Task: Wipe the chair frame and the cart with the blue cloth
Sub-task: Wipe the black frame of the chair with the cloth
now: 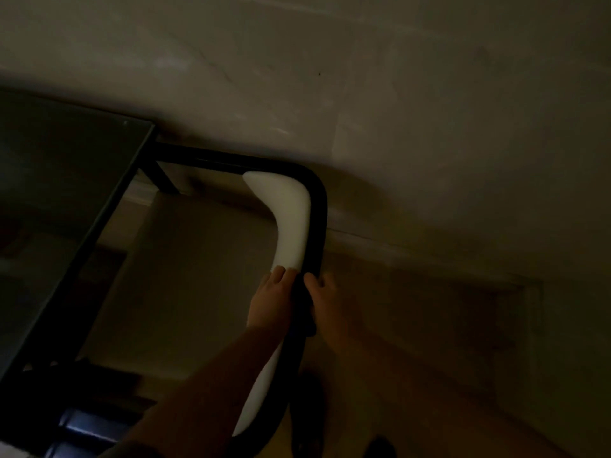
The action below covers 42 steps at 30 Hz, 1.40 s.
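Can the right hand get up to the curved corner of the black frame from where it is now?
Probably yes. The right hand already grips the black frame just below the bend, and the tube's outer side looks bare up to the corner; the white pad sits inside.

Black tubular chair frame [319, 206] in dim light
It bends round a white armrest pad [291, 213]; dark cloth [302, 305] bunches against the tube below that pad.
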### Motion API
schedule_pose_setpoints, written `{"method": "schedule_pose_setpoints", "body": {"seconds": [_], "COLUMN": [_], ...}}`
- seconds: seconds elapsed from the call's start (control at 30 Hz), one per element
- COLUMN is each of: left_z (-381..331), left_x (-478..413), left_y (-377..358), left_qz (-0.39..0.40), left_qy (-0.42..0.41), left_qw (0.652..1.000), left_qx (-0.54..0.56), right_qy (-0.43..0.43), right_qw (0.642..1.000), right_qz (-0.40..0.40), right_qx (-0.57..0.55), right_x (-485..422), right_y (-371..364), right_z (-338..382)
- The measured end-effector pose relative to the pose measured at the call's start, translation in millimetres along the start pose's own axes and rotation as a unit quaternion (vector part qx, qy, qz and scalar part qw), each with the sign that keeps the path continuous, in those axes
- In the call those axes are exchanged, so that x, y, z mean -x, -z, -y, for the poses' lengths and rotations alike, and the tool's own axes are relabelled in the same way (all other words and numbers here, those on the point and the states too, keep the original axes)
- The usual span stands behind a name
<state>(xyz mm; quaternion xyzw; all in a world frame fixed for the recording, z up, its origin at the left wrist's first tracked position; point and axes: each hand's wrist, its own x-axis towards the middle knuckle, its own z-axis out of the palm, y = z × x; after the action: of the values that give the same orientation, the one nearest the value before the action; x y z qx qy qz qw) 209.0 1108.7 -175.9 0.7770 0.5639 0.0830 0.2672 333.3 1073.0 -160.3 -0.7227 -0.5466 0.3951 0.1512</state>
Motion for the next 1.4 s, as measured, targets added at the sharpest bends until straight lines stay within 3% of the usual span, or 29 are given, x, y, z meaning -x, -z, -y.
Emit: {"method": "schedule_pose_setpoints", "body": {"seconds": [0.17, 0.47, 0.63, 0.8, 1.07, 1.23, 1.4], "left_z": [12, 17, -7, -64, -262, -383, -463], "left_x": [71, 180, 213, 214, 244, 296, 330], "left_y": [-3, -18, -20, -24, -86, -129, -161], "left_qz": [0.019, 0.02, 0.046, 0.083, 0.194, 0.267, 0.261], "left_qy": [0.029, 0.062, 0.11, 0.025, -0.18, -0.318, -0.477], "left_qw": [0.999, 0.998, 0.993, 0.996, 0.964, 0.91, 0.839], "left_qx": [0.016, 0.011, -0.015, -0.009, 0.003, 0.002, -0.014], "right_qy": [0.08, 0.089, 0.056, 0.0, -0.127, -0.223, -0.292], "right_qw": [0.976, 0.979, 0.993, 0.999, 0.983, 0.927, 0.864], "right_qz": [-0.001, 0.061, 0.061, 0.048, -0.126, -0.283, -0.384], "right_qx": [0.202, 0.172, 0.089, 0.02, -0.036, -0.101, -0.143], "right_x": [62, 147, 175, 221, 374, 492, 580], "right_y": [-35, -75, -66, -16, 94, 133, 137], "right_z": [-10, -19, -29, -83, -224, -291, -324]}}
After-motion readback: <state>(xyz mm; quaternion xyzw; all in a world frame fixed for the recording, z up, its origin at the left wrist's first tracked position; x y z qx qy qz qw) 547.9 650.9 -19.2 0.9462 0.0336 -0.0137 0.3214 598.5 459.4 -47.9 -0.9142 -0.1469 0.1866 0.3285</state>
